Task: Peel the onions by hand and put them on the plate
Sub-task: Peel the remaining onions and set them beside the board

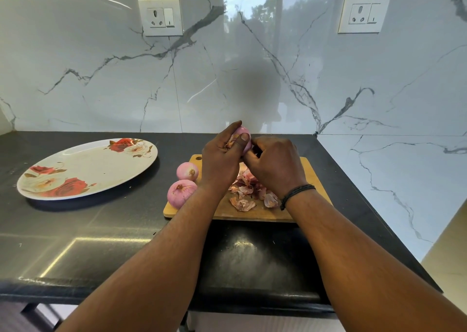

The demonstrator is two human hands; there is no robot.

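My left hand grips a pink onion above the wooden cutting board, thumb across its front. My right hand is curled against the onion's lower right side; what its fingertips pinch is hidden. Two peeled pink onions lie on the board's left end. A heap of loose onion skins lies on the board under my hands. The oval floral plate sits to the left on the counter with nothing on it.
The black counter meets a marble wall behind and on the right. Two wall sockets are mounted high on the back wall. The counter's front edge runs below my forearms.
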